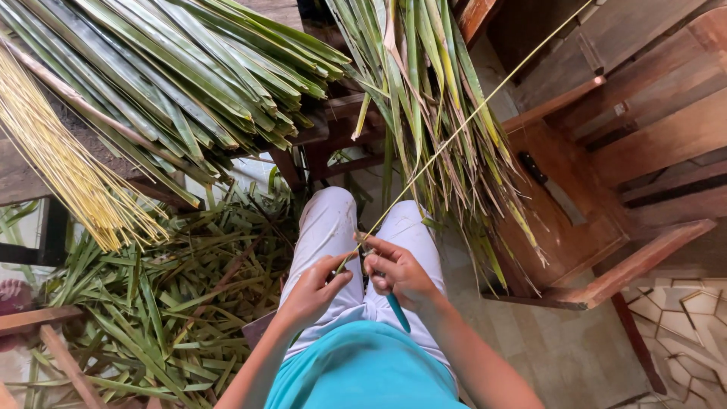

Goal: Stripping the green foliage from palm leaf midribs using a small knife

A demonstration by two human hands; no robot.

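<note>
One leaf midrib [454, 136] in hand right now, a thin pale stick running from my lap up and away to the upper right. I judge the stripping well under way: a bundle of cleaned yellow midribs [68, 167] lies on the bench at left, green leaf trimmings [159, 303] are heaped on the floor, but big piles of unstripped palm leaves [174, 76] remain, so plenty is left. My left hand [310, 291] pinches the near end of the midrib between thumb and fingers [342, 266]. My right hand [397, 273] is clenched around a teal-handled knife [397, 310], handle poking down past the wrist; blade hidden, seemingly against the midrib just beside the left fingertips. Wooden chair [606, 197] at right.
</note>
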